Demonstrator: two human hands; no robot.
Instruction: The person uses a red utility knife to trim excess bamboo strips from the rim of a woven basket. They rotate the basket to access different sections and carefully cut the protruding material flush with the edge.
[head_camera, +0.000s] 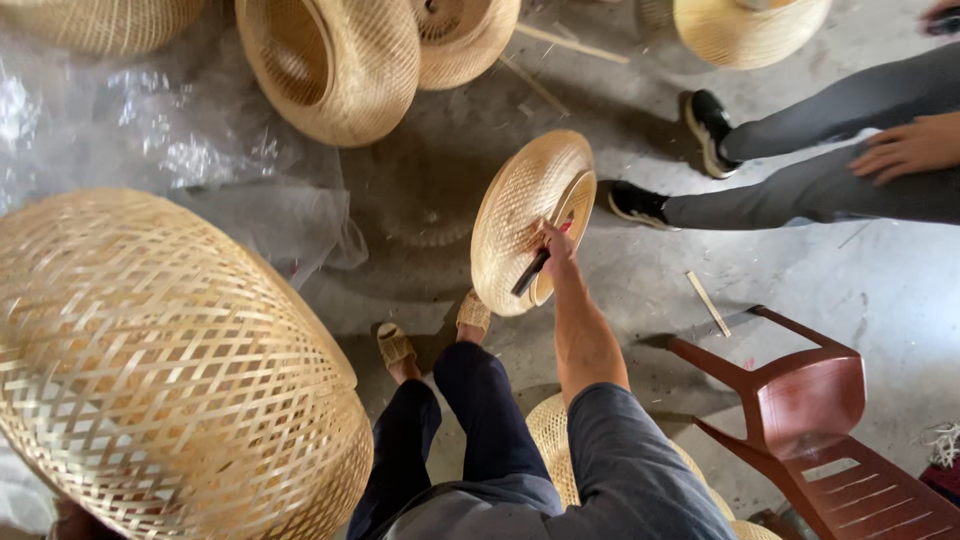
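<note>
My right hand (555, 242) reaches forward and is closed on a dark, stick-like tool (531, 272), which lies against the rim of a small round woven bamboo shade (520, 205). The shade stands tilted on its edge on the concrete floor, just past my sandalled feet (474, 312). A much larger woven bamboo shade (170, 370) fills the lower left, close to the camera. My left hand is not visible and may be behind this large shade.
Several more woven shades (335, 65) lie at the top, beside crumpled clear plastic sheeting (180, 140). Another person's grey-trousered legs, black shoes (636, 204) and hand (905, 148) are at the right. A dark red plastic chair (810, 400) stands at the lower right. Bamboo strips (708, 303) lie on the floor.
</note>
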